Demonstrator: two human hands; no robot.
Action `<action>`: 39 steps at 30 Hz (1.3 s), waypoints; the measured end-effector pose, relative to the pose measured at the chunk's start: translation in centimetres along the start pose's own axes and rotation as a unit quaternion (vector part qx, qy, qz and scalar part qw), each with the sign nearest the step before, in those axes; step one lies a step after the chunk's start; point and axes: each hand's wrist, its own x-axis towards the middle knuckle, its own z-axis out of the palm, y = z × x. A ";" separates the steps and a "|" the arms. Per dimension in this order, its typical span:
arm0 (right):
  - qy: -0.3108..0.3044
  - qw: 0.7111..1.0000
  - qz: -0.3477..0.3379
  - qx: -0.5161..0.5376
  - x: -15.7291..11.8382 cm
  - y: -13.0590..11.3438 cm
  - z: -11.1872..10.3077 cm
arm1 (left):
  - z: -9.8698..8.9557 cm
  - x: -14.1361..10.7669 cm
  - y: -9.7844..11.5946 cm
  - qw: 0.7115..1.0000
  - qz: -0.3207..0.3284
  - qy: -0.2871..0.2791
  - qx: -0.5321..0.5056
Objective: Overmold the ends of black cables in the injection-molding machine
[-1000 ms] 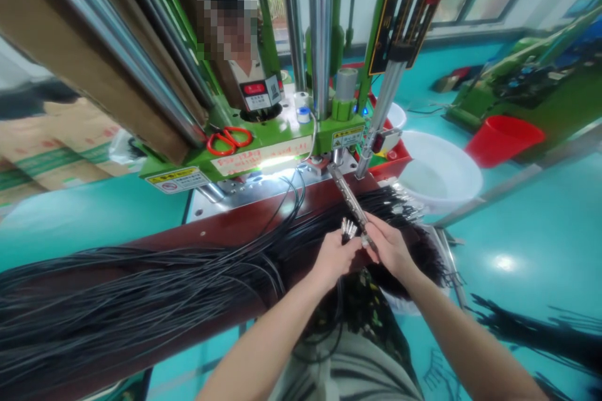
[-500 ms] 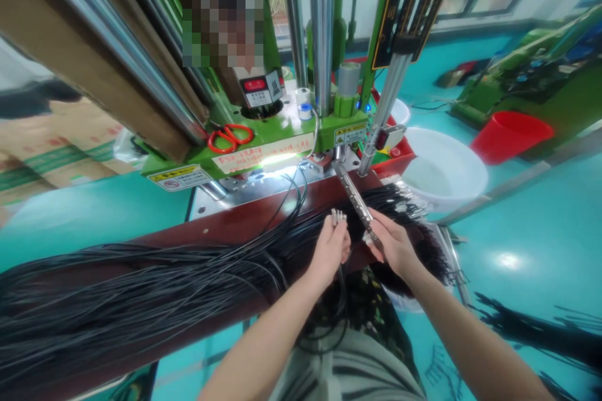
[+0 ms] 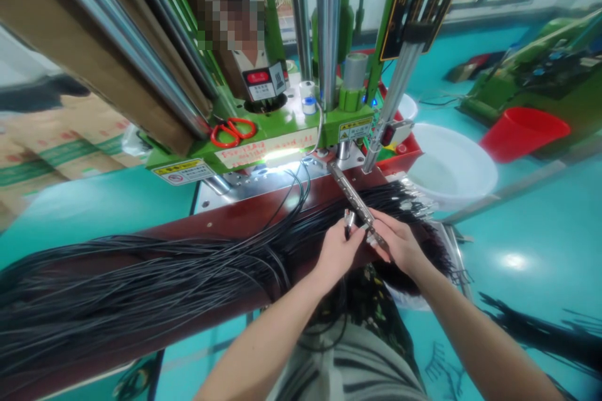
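Closed around several black cables with metal ends (image 3: 349, 218), my left hand (image 3: 337, 249) is beside the lower end of a metal bar. My right hand (image 3: 399, 243) grips that long metal bar (image 3: 350, 193), which slants up and left toward the machine's base plate. Small pale pieces show between the two hands, too small to make out. Behind and beneath the bar, a thick bundle of black cables (image 3: 179, 276) lies along the dark red table (image 3: 188, 233).
A green press machine (image 3: 277, 131) stands ahead, with red-handled scissors (image 3: 233, 131) on it. White basin (image 3: 449, 163), red bucket (image 3: 524, 131) and hanging black cables (image 3: 540, 326) are at the right. Cartons (image 3: 61, 156) are at the left.
My left hand has moved right, up close to my right hand and the bar, and its cable ends have tilted. My right hand still holds the bar. The view has shifted slightly.
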 end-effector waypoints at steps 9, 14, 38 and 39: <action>-0.020 0.998 -0.015 -0.057 -0.2 0.3 0.0 | -0.1 -0.1 -0.2 1.000 0.019 -0.005 0.001; -0.012 0.995 -0.033 -0.093 -0.4 0.4 0.4 | -0.2 -0.1 -0.2 1.000 0.024 0.005 -0.005; -0.047 0.998 -0.020 -0.026 0.0 0.5 -0.5 | -0.8 0.2 1.2 0.950 -0.170 -0.036 -0.260; -0.048 0.998 -0.023 -0.036 0.0 0.5 -0.5 | -0.8 0.2 1.2 0.950 -0.171 -0.038 -0.259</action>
